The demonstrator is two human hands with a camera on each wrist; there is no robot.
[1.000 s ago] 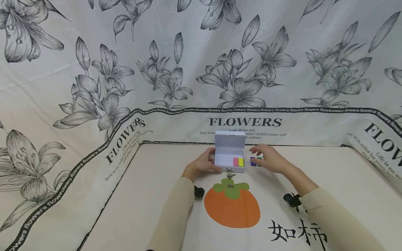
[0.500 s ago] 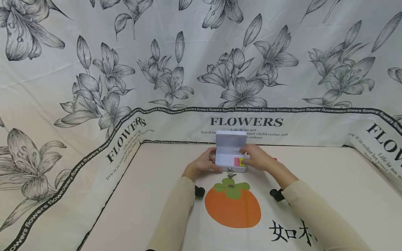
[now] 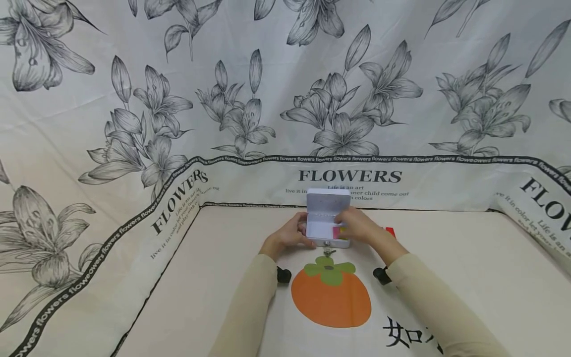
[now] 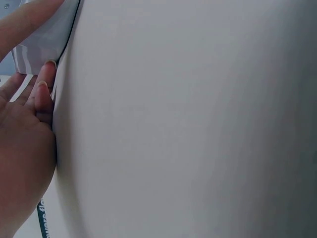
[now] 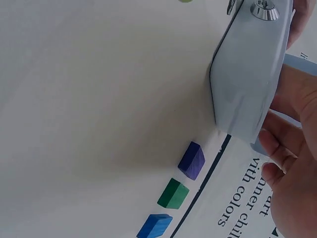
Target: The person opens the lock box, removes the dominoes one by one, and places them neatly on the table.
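A small light-grey metal lockable box (image 3: pixel 315 231) stands on the table with its lid raised; a key hangs at its front lock (image 5: pixel 265 9). My left hand (image 3: pixel 288 233) grips the box's left side, thumb toward the front, as the left wrist view (image 4: pixel 25 134) also shows the hand against its wall. My right hand (image 3: pixel 357 224) reaches over the right wall into the box, its fingertips hidden there. Beside those fingers, inside, lie a pink block (image 3: pixel 336 231) and a partly covered yellow block (image 3: pixel 343 230). Whether the fingers pinch a block cannot be seen.
Right of the box, a purple block (image 5: pixel 191 161), a green block (image 5: pixel 173 194) and a blue block (image 5: pixel 154 226) lie in a row. A red block (image 3: pixel 391 231) shows behind my right wrist. The cloth (image 3: pixel 214 277) bears a printed persimmon (image 3: pixel 331 300); a flowered curtain rises behind.
My right hand has moved left, from above the purple and green blocks to inside the box at the yellow block. My left hand keeps its grip on the box.
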